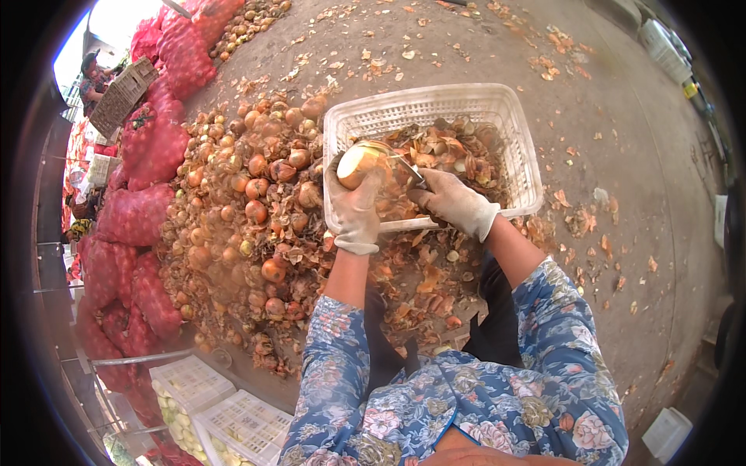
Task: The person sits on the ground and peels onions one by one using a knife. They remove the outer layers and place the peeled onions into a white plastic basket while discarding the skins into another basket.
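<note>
My left hand (355, 204), in a whitish work glove, grips a partly peeled onion (356, 166) with a pale cut face turned up. In my right hand (451, 201), gloved too, is a knife (412, 170); its blade points up and left towards the onion's right side. Whether the edge touches the onion is hard to tell. Both hands are over the near side of a white plastic crate (524, 145). Inside that crate lie brown onion skins and trimmings (443, 143).
A broad heap of unpeeled onions (256, 189) spreads left of the crate. Red mesh sacks (137, 215) stack beyond it. Loose skins (431, 279) litter the floor between my legs. Stacked crates (245, 422) with pale onions stand lower left. A person (93, 84) holds a crate (123, 96) upper left.
</note>
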The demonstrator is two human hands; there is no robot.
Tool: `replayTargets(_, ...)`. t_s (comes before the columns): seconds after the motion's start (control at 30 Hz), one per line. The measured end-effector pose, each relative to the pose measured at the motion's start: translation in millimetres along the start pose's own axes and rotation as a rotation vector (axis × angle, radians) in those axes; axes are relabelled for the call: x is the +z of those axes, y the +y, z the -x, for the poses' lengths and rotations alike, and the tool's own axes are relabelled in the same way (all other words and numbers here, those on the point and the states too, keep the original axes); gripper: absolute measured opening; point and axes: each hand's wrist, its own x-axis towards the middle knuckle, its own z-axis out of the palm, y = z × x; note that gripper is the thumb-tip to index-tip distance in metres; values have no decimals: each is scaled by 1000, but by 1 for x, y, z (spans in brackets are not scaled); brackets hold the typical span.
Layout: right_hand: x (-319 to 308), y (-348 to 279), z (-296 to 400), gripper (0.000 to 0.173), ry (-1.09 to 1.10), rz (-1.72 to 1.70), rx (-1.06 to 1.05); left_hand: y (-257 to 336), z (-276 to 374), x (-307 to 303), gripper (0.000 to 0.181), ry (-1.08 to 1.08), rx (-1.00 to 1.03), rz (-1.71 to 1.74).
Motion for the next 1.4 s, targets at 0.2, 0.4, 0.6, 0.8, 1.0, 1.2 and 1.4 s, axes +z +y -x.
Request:
replayTargets(0.2, -23, -9, 11, 31, -190, -82, -88, 9, -3, -10, 69, -163, -69, 100)
replayTargets(0.4, -36, -37, 20, 19, -216, -433, 228, -1, -8, -32, 86, -347, -107, 300)
replayTargets(0.6, -39, -39, 21, 21, 10, -137, 193, -10, -10, -23, 65, -273, -214, 421)
replayTargets(0.8, -22, -18, 6, 47, 275, -152, -199, -14, 0, -12, 73, -355, -202, 259)
replayTargets(1.0, -19, -18, -3, 43, 331, -165, -113, -2, 8, 2, 68, -331, -268, 205)
replayTargets(1.2, -25, 5, -15, 25, 397, -524, 79, -7, 13, 0, 76, -381, -266, 254)
replayTargets(1.4, -31, -2, -10, 17, 407, -777, 42, -16, 1, -7, 64, -489, -316, 569)
